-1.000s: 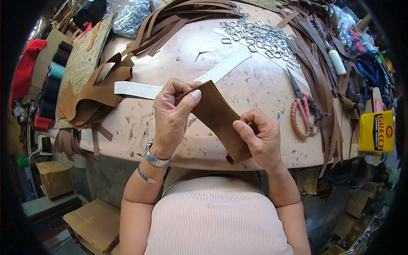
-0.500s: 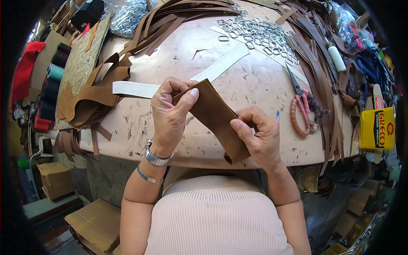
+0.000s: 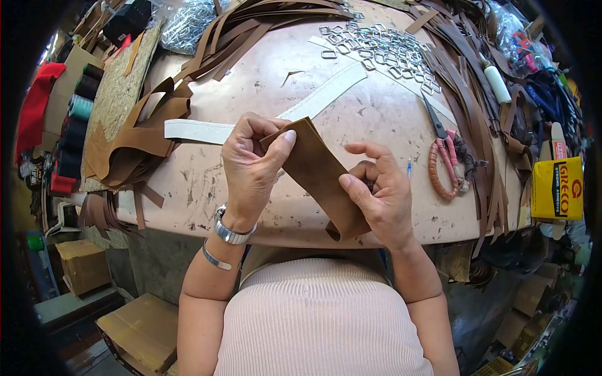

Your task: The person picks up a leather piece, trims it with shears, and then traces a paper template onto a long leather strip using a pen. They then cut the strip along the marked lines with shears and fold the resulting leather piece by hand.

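Observation:
A folded brown leather strip [image 3: 320,169] is held up above the near part of the table, its lower end curling by the edge. My left hand [image 3: 254,156] pinches its upper end between thumb and fingers. Along the right edge, my right hand [image 3: 379,191] grips the strip with the thumb on top, while the index finger is lifted off it. Behind my left hand lies a white stitched strip [image 3: 197,131] on the table. A pair of scissors [image 3: 442,153] with pink-wrapped handles rests to the right, and a blue pen [image 3: 409,168] is beside my right hand.
Metal rectangular rings [image 3: 382,47] are spread at the back of the table [image 3: 219,188]. Brown leather strips [image 3: 251,28] lie at the back, with more leather pieces [image 3: 141,135] at left. A white bottle [image 3: 495,81] and a yellow adhesive box [image 3: 557,188] are at right.
My right index finger has lifted and straightened away from the leather strip. The strip's lower end curls a little more openly. My left hand keeps its pinch, shifted very slightly.

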Demonstrator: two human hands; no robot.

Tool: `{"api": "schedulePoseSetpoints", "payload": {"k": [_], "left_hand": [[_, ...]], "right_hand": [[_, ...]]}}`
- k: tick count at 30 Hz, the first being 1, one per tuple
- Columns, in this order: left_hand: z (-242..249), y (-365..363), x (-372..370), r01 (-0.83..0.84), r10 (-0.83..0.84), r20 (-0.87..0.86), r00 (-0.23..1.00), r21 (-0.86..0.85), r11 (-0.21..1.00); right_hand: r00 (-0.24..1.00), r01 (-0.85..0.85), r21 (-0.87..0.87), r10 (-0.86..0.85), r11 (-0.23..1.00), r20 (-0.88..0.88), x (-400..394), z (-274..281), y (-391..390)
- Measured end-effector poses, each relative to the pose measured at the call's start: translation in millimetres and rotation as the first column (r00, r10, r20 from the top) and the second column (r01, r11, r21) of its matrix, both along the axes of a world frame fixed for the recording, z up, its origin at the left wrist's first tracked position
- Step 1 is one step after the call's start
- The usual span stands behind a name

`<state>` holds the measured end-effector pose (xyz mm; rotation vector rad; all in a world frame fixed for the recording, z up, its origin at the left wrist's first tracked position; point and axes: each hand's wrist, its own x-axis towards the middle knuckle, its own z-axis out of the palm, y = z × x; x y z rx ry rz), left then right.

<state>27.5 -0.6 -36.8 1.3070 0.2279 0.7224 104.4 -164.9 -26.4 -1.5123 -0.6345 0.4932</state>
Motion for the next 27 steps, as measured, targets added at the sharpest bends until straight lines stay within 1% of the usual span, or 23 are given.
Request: {"api": "schedulePoseSetpoints", "payload": {"k": [3,4,6,10,13,16,19,22,23,24,26,27], "left_hand": [[1,-2,2,-0.09,0.092,-0.013,0.996,0.128,0.988],[4,-4,2,-0.081,0.088,-0.042,0.995,0.141,0.987],[12,-9,0,-0.063,0.081,-0.102,0.991,0.167,0.984],[19,-16,0,-0.024,0.048,-0.092,0.995,0.25,0.968],[18,-19,0,-0.003,0.031,-0.089,0.996,0.304,0.953],[20,-21,1,-0.003,0.021,-0.074,0.997,0.231,0.973],[14,-21,2,0.008,-0.009,0.007,1.0,0.148,0.989],[20,-27,-7,0.087,-0.082,-0.033,0.996,0.228,0.97],[14,-27,-8,0.068,-0.075,0.003,0.997,0.361,0.93],[12,-23,-9,0.107,-0.081,-0.071,0.994,0.563,0.82],[13,-32,-11,0.061,-0.003,-0.1,0.995,0.583,0.81],[13,-33,-12,0.08,-0.005,-0.138,0.99,0.548,0.833]], "right_hand": [[0.995,-0.095,-0.061,0.094,0.994,-0.026,4,-3,-3],[0.992,-0.126,-0.077,0.124,0.989,-0.036,4,-5,-3],[0.993,-0.118,-0.051,0.117,0.992,-0.01,3,-4,-1],[0.992,-0.124,-0.038,0.125,0.992,0.025,1,5,4],[0.989,-0.145,-0.097,0.148,0.985,0.017,2,13,6],[0.987,-0.157,-0.119,0.153,0.98,-0.041,2,13,5],[0.986,-0.143,-0.088,0.134,0.986,-0.103,1,12,4],[0.977,-0.123,-0.043,0.114,0.991,-0.178,2,5,3],[0.977,-0.121,-0.014,0.117,0.993,-0.18,2,5,3],[0.977,-0.117,0.013,0.117,0.993,-0.18,1,5,4],[0.97,-0.128,0.038,0.133,0.991,-0.203,1,3,3],[0.962,-0.147,0.039,0.152,0.988,-0.226,2,-1,2]]}}
